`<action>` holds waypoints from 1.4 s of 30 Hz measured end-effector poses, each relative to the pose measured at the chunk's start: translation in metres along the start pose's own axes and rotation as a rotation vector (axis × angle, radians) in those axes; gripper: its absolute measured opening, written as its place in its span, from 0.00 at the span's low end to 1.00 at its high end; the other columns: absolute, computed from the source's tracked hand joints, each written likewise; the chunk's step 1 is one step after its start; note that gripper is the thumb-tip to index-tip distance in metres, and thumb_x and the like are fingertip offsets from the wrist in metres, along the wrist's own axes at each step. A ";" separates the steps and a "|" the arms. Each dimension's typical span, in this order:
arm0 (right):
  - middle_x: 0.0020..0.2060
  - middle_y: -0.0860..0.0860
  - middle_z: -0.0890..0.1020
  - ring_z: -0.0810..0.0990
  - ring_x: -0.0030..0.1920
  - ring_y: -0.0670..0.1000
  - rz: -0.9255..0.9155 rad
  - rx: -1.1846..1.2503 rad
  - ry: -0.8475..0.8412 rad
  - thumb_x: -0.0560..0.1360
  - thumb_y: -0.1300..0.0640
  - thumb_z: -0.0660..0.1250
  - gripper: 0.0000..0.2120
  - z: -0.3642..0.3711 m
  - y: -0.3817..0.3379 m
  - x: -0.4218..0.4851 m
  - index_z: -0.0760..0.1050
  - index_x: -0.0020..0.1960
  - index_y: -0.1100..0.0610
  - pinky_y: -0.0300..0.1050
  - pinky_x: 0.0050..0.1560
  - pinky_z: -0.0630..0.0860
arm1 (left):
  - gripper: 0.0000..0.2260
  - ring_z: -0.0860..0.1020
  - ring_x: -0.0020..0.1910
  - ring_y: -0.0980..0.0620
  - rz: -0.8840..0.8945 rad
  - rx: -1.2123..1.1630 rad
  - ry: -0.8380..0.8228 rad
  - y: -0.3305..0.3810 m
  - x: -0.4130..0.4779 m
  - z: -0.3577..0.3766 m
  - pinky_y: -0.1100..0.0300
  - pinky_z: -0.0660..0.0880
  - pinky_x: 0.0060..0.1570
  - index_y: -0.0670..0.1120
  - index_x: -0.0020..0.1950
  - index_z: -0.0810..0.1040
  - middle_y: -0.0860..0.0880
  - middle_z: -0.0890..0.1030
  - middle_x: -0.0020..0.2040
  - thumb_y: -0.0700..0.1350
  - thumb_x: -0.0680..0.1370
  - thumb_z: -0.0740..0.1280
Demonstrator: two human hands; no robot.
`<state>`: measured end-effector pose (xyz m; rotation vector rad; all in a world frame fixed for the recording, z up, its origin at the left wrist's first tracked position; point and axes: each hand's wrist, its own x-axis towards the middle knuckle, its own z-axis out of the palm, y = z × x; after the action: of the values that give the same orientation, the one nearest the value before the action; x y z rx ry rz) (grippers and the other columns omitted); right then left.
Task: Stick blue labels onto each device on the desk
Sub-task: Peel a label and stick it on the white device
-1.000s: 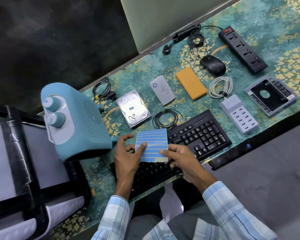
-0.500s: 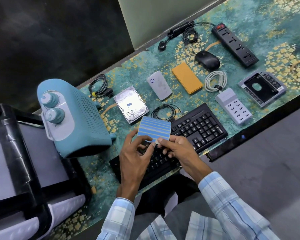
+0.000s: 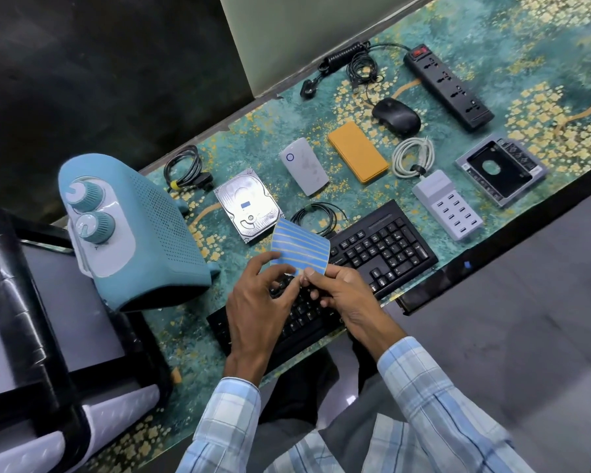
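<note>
Left of the black keyboard (image 3: 382, 247), a teal heater (image 3: 133, 233) was seen. Behind the keyboard's left end, a hard drive (image 3: 263, 196) bearing one blue label (image 3: 245, 204) was laid. Over the keyboard, the label sheet (image 3: 301, 249) was pinched at its lower edge by the left hand (image 3: 256, 302) and right hand (image 3: 345, 295), held close together.

No text is legible; the keyboard (image 3: 382, 244) key legends are too small to read
</note>
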<state>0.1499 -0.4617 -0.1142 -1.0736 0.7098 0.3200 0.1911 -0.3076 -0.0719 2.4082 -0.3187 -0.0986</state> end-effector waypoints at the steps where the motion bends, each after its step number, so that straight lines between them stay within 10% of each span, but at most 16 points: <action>1: 0.41 0.51 0.85 0.76 0.33 0.46 0.000 -0.014 -0.006 0.78 0.54 0.74 0.07 -0.002 0.000 0.001 0.86 0.45 0.57 0.36 0.32 0.69 | 0.06 0.80 0.33 0.58 0.007 0.028 0.005 0.003 0.001 0.001 0.53 0.78 0.33 0.54 0.47 0.85 0.59 0.81 0.58 0.52 0.73 0.78; 17: 0.41 0.52 0.87 0.75 0.32 0.46 0.079 -0.155 -0.122 0.78 0.55 0.74 0.08 -0.036 -0.024 0.014 0.87 0.52 0.58 0.36 0.30 0.70 | 0.03 0.81 0.36 0.55 -0.150 0.111 0.037 0.041 0.003 0.014 0.52 0.80 0.36 0.51 0.44 0.86 0.56 0.84 0.42 0.48 0.73 0.77; 26: 0.27 0.45 0.78 0.73 0.26 0.43 -0.071 -0.596 -0.062 0.77 0.53 0.73 0.12 -0.044 -0.033 0.015 0.82 0.37 0.57 0.40 0.33 0.71 | 0.06 0.78 0.27 0.56 -0.832 -0.585 0.101 0.060 0.010 0.014 0.61 0.74 0.33 0.45 0.40 0.82 0.51 0.82 0.33 0.38 0.77 0.71; 29: 0.40 0.43 0.78 0.78 0.39 0.47 -0.264 -0.998 0.058 0.74 0.45 0.74 0.13 -0.044 -0.039 0.008 0.76 0.50 0.51 0.47 0.42 0.76 | 0.04 0.77 0.27 0.55 -1.021 -0.886 0.069 0.068 0.016 0.017 0.65 0.73 0.28 0.42 0.44 0.80 0.49 0.81 0.38 0.38 0.78 0.68; 33: 0.60 0.48 0.75 0.80 0.54 0.53 -0.492 -1.150 0.113 0.71 0.48 0.79 0.37 -0.051 -0.053 -0.004 0.63 0.73 0.49 0.52 0.51 0.80 | 0.04 0.81 0.32 0.53 -1.150 -1.057 0.025 0.077 0.023 0.029 0.65 0.75 0.28 0.42 0.42 0.77 0.48 0.82 0.42 0.37 0.77 0.66; 42: 0.50 0.41 0.78 0.74 0.38 0.36 -0.853 -0.877 -0.050 0.76 0.58 0.75 0.11 -0.072 -0.067 -0.009 0.81 0.57 0.51 0.37 0.42 0.78 | 0.00 0.81 0.33 0.51 -1.237 -1.134 -0.060 0.085 0.035 0.045 0.63 0.74 0.28 0.42 0.42 0.74 0.44 0.80 0.44 0.38 0.73 0.64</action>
<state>0.1539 -0.5556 -0.0830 -2.0747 -0.0231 -0.1124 0.2011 -0.4077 -0.0497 1.1509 0.9834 -0.6804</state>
